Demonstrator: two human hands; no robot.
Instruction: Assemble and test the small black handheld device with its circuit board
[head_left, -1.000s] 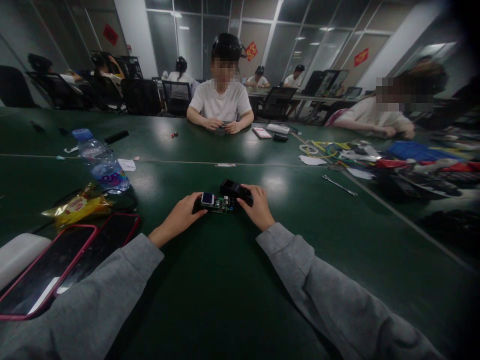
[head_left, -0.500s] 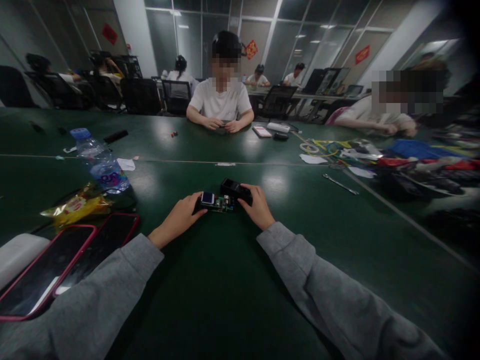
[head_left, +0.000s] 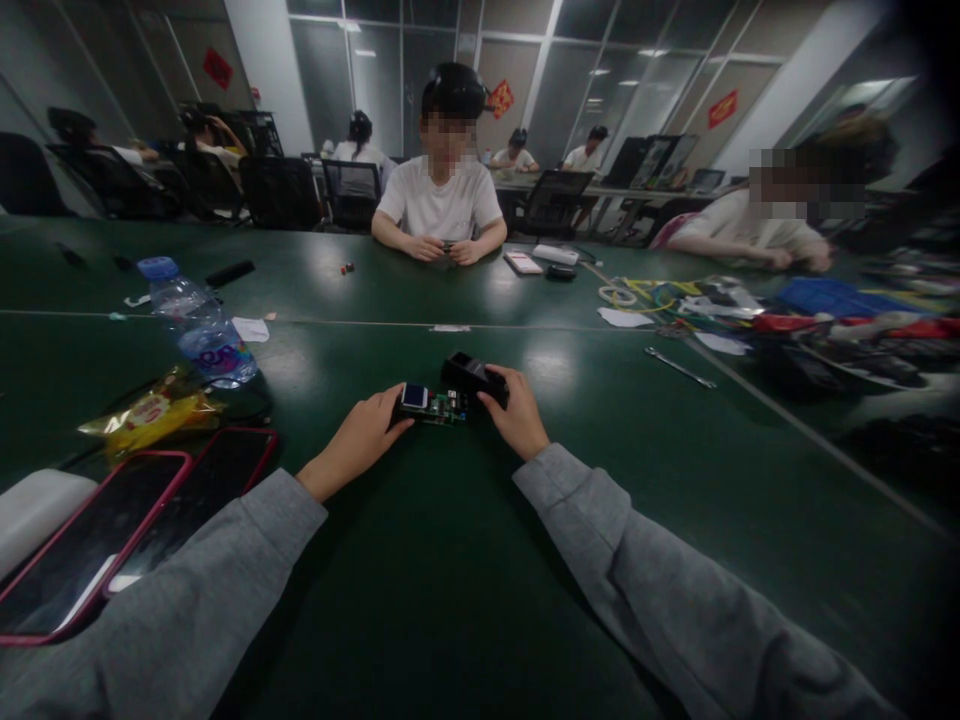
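Between my fingers and thumb, my left hand (head_left: pixel 364 437) grips the left end of a green circuit board (head_left: pixel 444 407) that carries a small square screen (head_left: pixel 415 397). My right hand (head_left: pixel 517 412) is closed round the right end of a black plastic casing (head_left: pixel 471 373) with a rectangular window. The casing lies just behind and to the right of the board, tilted a little. Whether the two pieces touch, I cannot tell. Both are low over the green table (head_left: pixel 450 560), in front of me.
On the left are a plastic bottle (head_left: pixel 199 325), a yellow wrapper (head_left: pixel 154 415) and a red-edged phone (head_left: pixel 97 540). A wrench (head_left: pixel 680 367) lies right, before heaped cables (head_left: pixel 675 295). Across the table sits a person (head_left: pixel 440 190) holding something small.
The black casing has turned slightly in my right hand, with the near fingers shifting on it. My left hand and the circuit board stay almost still.
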